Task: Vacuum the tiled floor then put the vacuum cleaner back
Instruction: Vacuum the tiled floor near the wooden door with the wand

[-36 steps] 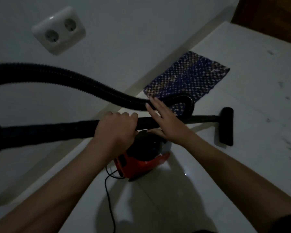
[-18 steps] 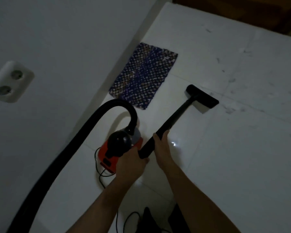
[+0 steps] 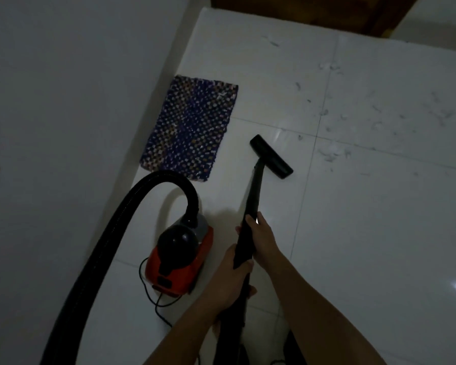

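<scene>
While debris is still littering tiled floor, left hand and right hand are both gripping wand; nozzle resting short of it. Vacuuming barely starting, putting vacuum cleaner back remaining.

little red and black canister vacuum sitting on the white tiled floor by the wall, ribbed black hose arching up off it, black wand angled down, flat nozzle on a tile, dust scattered beyond

Both bare forearms extended forward from the lower frame. The left hand was closed in a grip nearer the body; the right hand was closed just ahead of it, fingers wrapped.
</scene>
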The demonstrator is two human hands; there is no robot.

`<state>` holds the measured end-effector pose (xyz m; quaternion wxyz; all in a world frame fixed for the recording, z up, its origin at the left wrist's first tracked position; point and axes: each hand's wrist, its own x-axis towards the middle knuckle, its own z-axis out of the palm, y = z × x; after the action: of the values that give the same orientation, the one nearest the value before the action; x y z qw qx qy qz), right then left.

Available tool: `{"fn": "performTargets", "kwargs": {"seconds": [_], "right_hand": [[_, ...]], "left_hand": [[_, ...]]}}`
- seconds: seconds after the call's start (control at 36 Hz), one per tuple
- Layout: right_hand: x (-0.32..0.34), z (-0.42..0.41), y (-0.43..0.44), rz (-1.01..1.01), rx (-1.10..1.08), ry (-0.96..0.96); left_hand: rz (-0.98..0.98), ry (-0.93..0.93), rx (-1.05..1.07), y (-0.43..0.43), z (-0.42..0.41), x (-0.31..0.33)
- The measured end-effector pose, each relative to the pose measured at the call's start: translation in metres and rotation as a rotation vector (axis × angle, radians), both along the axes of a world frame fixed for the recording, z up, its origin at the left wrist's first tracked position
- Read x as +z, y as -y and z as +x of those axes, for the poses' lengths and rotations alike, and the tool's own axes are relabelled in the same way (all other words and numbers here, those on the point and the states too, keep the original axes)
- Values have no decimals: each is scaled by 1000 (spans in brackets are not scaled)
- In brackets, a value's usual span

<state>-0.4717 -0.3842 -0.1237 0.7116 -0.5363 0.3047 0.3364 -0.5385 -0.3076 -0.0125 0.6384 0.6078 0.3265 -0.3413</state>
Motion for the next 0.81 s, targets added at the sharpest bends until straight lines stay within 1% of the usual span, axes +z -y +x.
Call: {"fn": "performTargets", "kwargs": {"seconds": [0.11,0.28,0.44,0.64,0.75,0.81], "right_hand": [[0,1,-8,41,-83,-69],[1,18,-12,69,-100,-98],[-10,54,-2,19,9,-104],[-23,128,19,-43,190,-92],[-24,172,29,-55,262,-69],[-25,192,32,-54,295,-61]], "left_hand": [[-82,-11,73,-4,0,-3],[-83,-11,119,-6,11,-14],[-101,-47,119,6,44,-23],[-5,-74,75,36,108,-29],[60,-67,148,57,147,-33],[53,-70,210,64,163,-35]]}}
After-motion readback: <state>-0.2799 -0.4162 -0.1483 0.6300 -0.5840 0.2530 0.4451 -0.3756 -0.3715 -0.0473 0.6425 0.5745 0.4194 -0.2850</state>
